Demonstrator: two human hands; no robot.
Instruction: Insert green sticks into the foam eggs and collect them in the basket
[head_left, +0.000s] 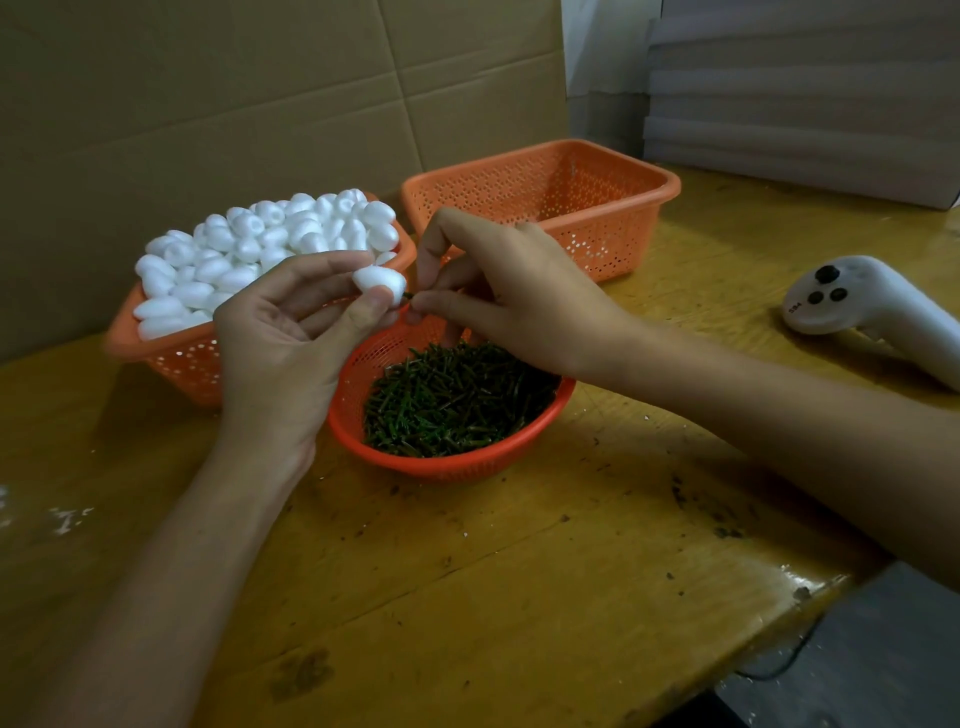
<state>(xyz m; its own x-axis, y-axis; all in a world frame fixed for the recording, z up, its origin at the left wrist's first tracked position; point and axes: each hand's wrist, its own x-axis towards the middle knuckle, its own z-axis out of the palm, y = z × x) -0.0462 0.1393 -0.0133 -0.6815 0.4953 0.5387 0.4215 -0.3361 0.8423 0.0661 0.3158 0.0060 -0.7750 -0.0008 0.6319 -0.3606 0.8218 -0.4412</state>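
Observation:
My left hand (291, 338) pinches a white foam egg (380, 283) between thumb and fingers, above the round red bowl (348, 384). My right hand (498, 291) pinches a short green stick (407, 296) whose tip touches the egg's right end. The bowl holds a heap of green sticks (452, 400). An orange basket (171, 358) at the left is piled with white foam eggs (249, 249). Behind my right hand stands a second orange basket (613, 208), with only bare mesh showing inside.
A white hand controller (857, 306) lies on the wooden table (519, 571) at the right. Cardboard sheets stand behind the baskets. The table's front right corner drops off to a dark floor with a thin cable.

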